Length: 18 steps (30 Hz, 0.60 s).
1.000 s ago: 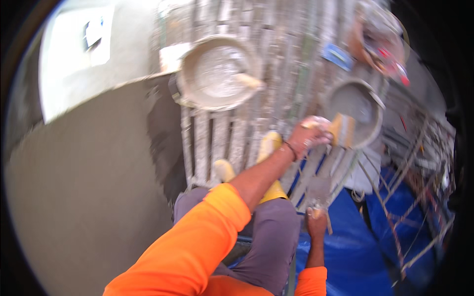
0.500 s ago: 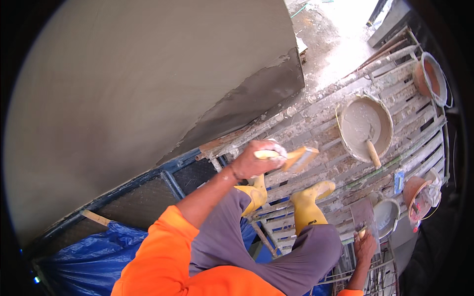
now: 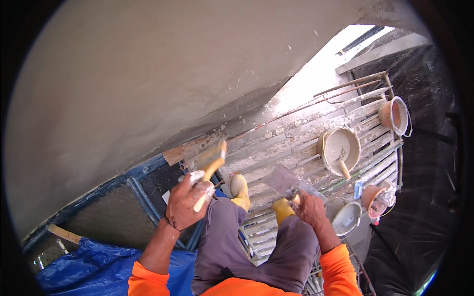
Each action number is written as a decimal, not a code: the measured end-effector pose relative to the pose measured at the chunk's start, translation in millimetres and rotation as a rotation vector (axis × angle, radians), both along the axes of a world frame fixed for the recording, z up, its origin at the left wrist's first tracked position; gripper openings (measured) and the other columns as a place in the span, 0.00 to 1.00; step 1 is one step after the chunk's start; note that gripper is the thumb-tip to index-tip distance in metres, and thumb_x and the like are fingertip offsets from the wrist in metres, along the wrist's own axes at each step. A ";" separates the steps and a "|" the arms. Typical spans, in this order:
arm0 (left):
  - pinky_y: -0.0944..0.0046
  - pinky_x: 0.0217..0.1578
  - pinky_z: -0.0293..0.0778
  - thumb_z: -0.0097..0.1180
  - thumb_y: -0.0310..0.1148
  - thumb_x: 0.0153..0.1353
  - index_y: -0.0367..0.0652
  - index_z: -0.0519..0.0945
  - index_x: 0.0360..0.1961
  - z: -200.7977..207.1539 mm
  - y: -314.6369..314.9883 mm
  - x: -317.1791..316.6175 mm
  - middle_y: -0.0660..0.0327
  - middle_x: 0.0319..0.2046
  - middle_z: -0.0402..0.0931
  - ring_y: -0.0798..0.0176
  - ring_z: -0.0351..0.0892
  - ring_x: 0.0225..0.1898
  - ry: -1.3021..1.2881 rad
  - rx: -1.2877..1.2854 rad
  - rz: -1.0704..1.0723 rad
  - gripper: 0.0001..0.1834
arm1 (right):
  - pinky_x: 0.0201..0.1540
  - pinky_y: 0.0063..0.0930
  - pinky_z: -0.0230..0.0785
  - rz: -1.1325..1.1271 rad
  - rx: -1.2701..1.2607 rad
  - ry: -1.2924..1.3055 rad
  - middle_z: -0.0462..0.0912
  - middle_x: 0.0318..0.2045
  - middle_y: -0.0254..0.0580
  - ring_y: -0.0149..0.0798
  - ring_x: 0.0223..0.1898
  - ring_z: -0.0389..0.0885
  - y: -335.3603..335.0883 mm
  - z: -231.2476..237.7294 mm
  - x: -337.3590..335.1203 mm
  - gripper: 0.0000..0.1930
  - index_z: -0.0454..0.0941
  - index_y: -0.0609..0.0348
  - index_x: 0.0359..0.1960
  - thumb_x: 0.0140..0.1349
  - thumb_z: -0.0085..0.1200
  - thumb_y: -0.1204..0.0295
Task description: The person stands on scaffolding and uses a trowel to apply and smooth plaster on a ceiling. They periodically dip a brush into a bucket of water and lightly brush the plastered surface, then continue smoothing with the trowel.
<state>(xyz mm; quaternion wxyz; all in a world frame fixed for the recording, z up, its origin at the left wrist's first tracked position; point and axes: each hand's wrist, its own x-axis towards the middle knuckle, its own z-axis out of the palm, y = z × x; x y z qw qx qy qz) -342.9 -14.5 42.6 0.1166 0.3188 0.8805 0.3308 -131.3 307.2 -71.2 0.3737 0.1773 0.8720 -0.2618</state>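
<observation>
My left hand [image 3: 183,203] is closed around the wooden handle of a wide flat brush [image 3: 214,162]. The bristles are smeared by motion and angle toward the grey plastered wall [image 3: 148,79]; I cannot tell whether they touch it. Whitish specks show against the wall's upper right part. In my right hand [image 3: 311,208] is a plastering trowel [image 3: 285,180], its flat rectangular blade held out in front of my boots. Both hands are speckled with mortar. Farther right, a bucket [image 3: 323,154] holds wet grey mortar, with a wooden-handled tool [image 3: 344,169] standing in it.
I stand in yellow boots [image 3: 240,190] on a slatted platform [image 3: 291,143] spattered with mortar. A reddish bucket [image 3: 394,116], a grey pail [image 3: 347,219] and another reddish container [image 3: 371,200] line its right side. Blue metal framing [image 3: 140,197] and blue tarpaulin [image 3: 106,264] are at left.
My left hand has swung left and nearer with the brush, whose bristles turned from right to upward. My right hand has risen leftward with the trowel. Specks now show by the wall; the view has shifted.
</observation>
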 end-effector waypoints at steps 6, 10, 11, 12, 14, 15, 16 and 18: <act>0.56 0.41 0.83 0.70 0.27 0.53 0.41 0.84 0.42 -15.6 5.6 -21.1 0.50 0.47 0.79 0.49 0.85 0.42 0.014 -0.016 -0.056 0.13 | 0.42 0.53 0.74 -0.018 -0.191 0.150 0.84 0.35 0.61 0.65 0.42 0.83 4.6 -29.8 -48.3 0.29 0.79 0.59 0.46 0.67 0.51 0.41; 0.53 0.46 0.84 0.72 0.19 0.49 0.41 0.84 0.41 -59.9 14.3 -4.5 0.41 0.54 0.77 0.43 0.84 0.50 0.287 0.177 0.245 0.16 | 0.40 0.47 0.74 0.072 -0.408 0.102 0.83 0.30 0.58 0.59 0.36 0.84 29.3 -118.8 -87.3 0.25 0.79 0.61 0.43 0.67 0.57 0.47; 0.57 0.49 0.83 0.70 0.21 0.53 0.41 0.84 0.41 -79.2 11.8 3.0 0.45 0.53 0.77 0.46 0.84 0.50 0.197 0.112 0.176 0.14 | 0.39 0.45 0.74 0.127 -0.456 0.044 0.83 0.29 0.57 0.57 0.34 0.84 31.4 -144.4 -98.7 0.24 0.79 0.61 0.43 0.66 0.59 0.49; 0.57 0.47 0.83 0.69 0.24 0.55 0.41 0.84 0.41 -101.1 10.0 14.3 0.48 0.51 0.78 0.48 0.84 0.48 0.066 0.073 0.126 0.12 | 0.36 0.42 0.73 0.002 -0.585 -0.105 0.81 0.24 0.51 0.46 0.29 0.82 30.1 -171.0 -110.6 0.24 0.78 0.64 0.41 0.65 0.63 0.51; 0.55 0.41 0.81 0.64 0.31 0.62 0.39 0.84 0.40 -151.0 8.6 39.9 0.54 0.43 0.76 0.51 0.83 0.41 -0.211 -0.024 0.101 0.08 | 0.34 0.41 0.72 0.006 -0.622 -0.123 0.79 0.22 0.48 0.41 0.27 0.80 26.5 -218.0 -136.9 0.24 0.77 0.65 0.40 0.66 0.62 0.51; 0.50 0.39 0.79 0.63 0.34 0.63 0.40 0.84 0.41 -174.9 6.9 53.5 0.53 0.40 0.74 0.48 0.83 0.39 -0.344 -0.112 0.059 0.09 | 0.33 0.40 0.72 -0.009 -0.577 -0.195 0.78 0.21 0.47 0.39 0.27 0.79 21.7 -235.7 -146.7 0.24 0.77 0.66 0.40 0.67 0.61 0.51; 0.50 0.39 0.79 0.63 0.34 0.63 0.41 0.84 0.41 -196.5 6.2 67.5 0.53 0.40 0.74 0.47 0.83 0.38 -0.392 -0.126 0.049 0.10 | 0.33 0.39 0.71 0.018 -0.605 -0.075 0.77 0.21 0.46 0.38 0.26 0.77 15.4 -249.0 -155.4 0.24 0.77 0.66 0.38 0.67 0.61 0.51; 0.50 0.39 0.79 0.63 0.35 0.62 0.42 0.83 0.42 -239.5 6.2 82.9 0.53 0.40 0.73 0.46 0.83 0.38 -0.463 -0.137 0.032 0.11 | 0.31 0.37 0.69 0.052 -0.541 0.096 0.76 0.20 0.44 0.37 0.25 0.74 9.0 -268.5 -180.4 0.24 0.77 0.66 0.36 0.69 0.59 0.52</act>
